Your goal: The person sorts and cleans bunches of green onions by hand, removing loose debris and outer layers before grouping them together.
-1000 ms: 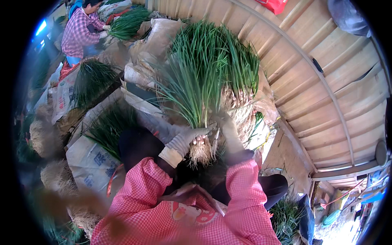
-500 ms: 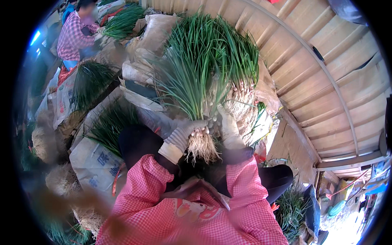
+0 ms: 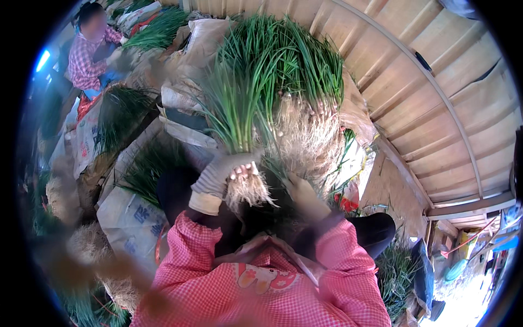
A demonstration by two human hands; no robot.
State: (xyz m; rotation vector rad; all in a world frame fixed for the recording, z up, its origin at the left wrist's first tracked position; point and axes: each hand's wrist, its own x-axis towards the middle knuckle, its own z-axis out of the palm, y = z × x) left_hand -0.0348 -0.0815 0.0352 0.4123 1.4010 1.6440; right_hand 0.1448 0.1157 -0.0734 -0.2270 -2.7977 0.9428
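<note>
My left hand [image 3: 231,169], in a striped knit glove, is closed round a bunch of spring onions [image 3: 234,122]. The green leaves point away from me, while white bulbs and pale stringy roots [image 3: 248,191] stick out below the fist. To its right, my gloved right hand [image 3: 300,189] is lower, slightly blurred, its fingers pinched on thin greenish leaves [image 3: 276,150] that trail up beside the bunch. Just beyond both hands lies a large heap of spring onions [image 3: 289,60], its tangled roots [image 3: 310,133] facing me.
More spring onions lie at left on sacks [image 3: 128,218]. A person in a checked shirt [image 3: 84,60] sits at far left. A ribbed wall [image 3: 414,98] curves along the right. Cut greens [image 3: 397,272] are piled by my right knee.
My left hand has moved left with the bunch. My right hand has come down toward me, away from the bunch's stems, with thin leaves trailing from it. The other person has leaned back.
</note>
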